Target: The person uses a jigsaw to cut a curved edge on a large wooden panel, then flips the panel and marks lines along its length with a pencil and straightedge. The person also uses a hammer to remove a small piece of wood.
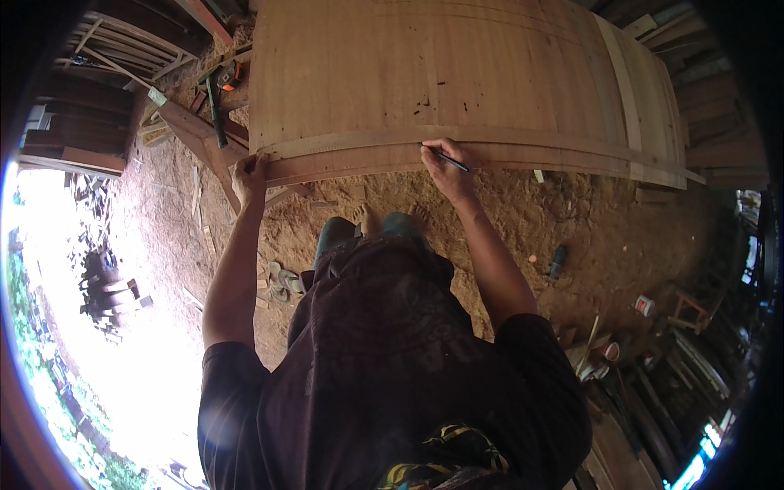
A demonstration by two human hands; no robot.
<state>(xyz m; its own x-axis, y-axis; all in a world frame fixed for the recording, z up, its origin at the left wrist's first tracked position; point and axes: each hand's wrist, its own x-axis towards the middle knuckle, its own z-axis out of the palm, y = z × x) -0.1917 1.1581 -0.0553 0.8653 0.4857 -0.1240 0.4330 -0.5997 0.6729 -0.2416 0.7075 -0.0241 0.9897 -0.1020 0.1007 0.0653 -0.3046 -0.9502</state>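
A large wooden panel lies flat in front of me. Along its near edge rests a long thin wooden strip. My left hand grips the left end of that strip at the panel's corner. A dark pen is held in my right hand, its tip on the strip near the middle of the near edge. My bare feet stand on sawdust below the panel.
A hammer and small tools lie on a beam at the panel's left. Sawdust floor holds a dark bottle and a small can. Stacked planks sit right of the panel; timber scraps lie lower right.
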